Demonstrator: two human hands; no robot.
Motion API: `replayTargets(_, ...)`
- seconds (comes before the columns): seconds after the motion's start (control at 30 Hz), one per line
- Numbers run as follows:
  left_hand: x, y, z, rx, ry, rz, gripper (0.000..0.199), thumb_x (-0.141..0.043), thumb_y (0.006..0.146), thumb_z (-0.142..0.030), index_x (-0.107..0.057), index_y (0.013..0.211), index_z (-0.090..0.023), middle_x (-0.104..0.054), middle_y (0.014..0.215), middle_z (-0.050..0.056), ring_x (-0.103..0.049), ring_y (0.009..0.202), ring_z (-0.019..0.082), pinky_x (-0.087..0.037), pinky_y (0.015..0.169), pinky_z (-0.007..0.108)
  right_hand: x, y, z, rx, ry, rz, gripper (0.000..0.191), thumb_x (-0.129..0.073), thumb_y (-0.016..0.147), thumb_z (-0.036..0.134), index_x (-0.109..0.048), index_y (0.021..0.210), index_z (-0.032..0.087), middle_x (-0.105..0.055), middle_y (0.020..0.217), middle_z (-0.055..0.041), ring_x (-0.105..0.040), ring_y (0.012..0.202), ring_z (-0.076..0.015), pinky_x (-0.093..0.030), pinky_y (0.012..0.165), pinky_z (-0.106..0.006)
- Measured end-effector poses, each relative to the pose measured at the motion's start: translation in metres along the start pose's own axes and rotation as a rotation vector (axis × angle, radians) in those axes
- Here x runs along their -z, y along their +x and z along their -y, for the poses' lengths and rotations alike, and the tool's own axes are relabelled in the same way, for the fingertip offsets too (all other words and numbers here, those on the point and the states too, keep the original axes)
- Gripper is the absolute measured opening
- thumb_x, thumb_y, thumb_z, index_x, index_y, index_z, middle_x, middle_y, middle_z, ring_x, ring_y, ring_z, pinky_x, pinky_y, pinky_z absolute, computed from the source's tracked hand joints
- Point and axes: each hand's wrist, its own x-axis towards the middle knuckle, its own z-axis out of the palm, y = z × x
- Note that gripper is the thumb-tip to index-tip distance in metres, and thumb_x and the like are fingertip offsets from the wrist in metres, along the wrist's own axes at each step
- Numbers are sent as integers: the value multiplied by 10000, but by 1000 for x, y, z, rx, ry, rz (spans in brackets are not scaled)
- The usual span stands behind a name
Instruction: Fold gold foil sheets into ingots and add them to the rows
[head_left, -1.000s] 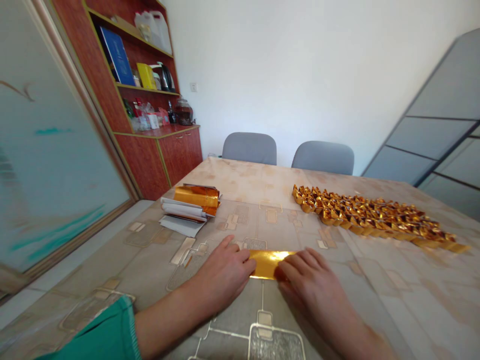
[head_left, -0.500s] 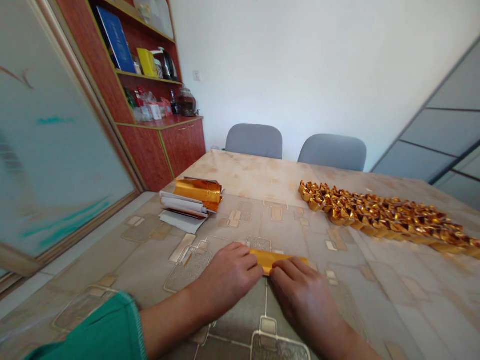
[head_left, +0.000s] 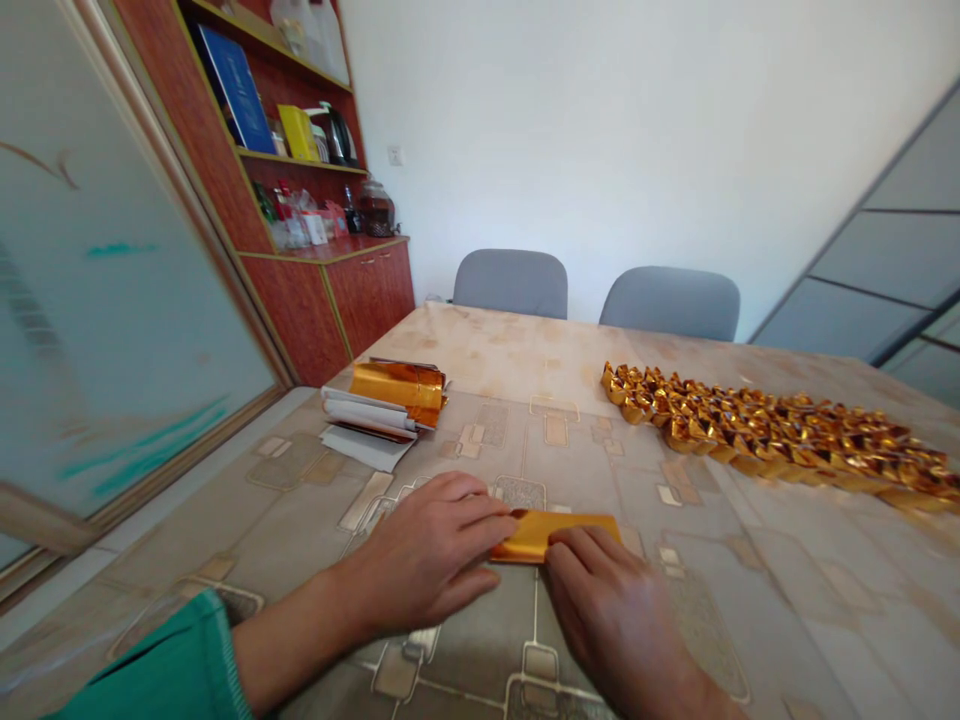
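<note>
A folded strip of gold foil paper [head_left: 529,537] lies on the table in front of me. My left hand [head_left: 427,550] is open, its stretched fingertips resting on the strip's left end and the thumb apart below. Over the right part of the strip, my right hand [head_left: 607,595] is closed, with bent fingers gripping its near edge; the thumb is hidden. To the left lies a stack of gold foil sheets [head_left: 401,388] with white backs, loosely curled. Rows of folded gold foil pieces [head_left: 772,430] stand packed together at the right.
A patterned cover lies on the table [head_left: 495,345]. Two grey chairs [head_left: 510,280] [head_left: 671,300] stand behind its far edge. At the back left is a red-brown cabinet [head_left: 367,300] with shelves of household things, beside a frosted sliding door [head_left: 142,330].
My left hand has shifted left and its fingers have straightened from a pinch to lie flat. More of the foil strip shows. My right hand stays at its right part.
</note>
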Motion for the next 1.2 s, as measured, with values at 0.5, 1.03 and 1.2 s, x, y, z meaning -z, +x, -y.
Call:
replayTargets(0.5,-27,2,-8,85,-155,-32,215,-487,987,-194,-687,907,-178,-662,891,31,-551,826,171,-435,772,285,20,-3,-5,-12,196,134,45,-598,885,191,-626,883,225,-661,871,-47,-579,808,-243,-460,684,-347)
replayTargets(1.03,-27,8,-7,448,-357,-88,61,-668,896,-192,-674,834,-192,-659,790,-11,-574,823,175,-394,746,285,-2,2,-2,-260,358,-2,230,-582,868,174,-520,652,220,-573,658,3,-533,643,-181,-335,599,-299)
replayTargets(1.2,-33,7,-6,420,-268,-95,98,-648,914,-210,-689,827,-201,-677,796,-7,-579,806,175,-384,755,303,-5,2,-1,-265,331,-28,220,-581,844,167,-507,644,221,-571,652,0,-523,633,-183,-329,597,-301)
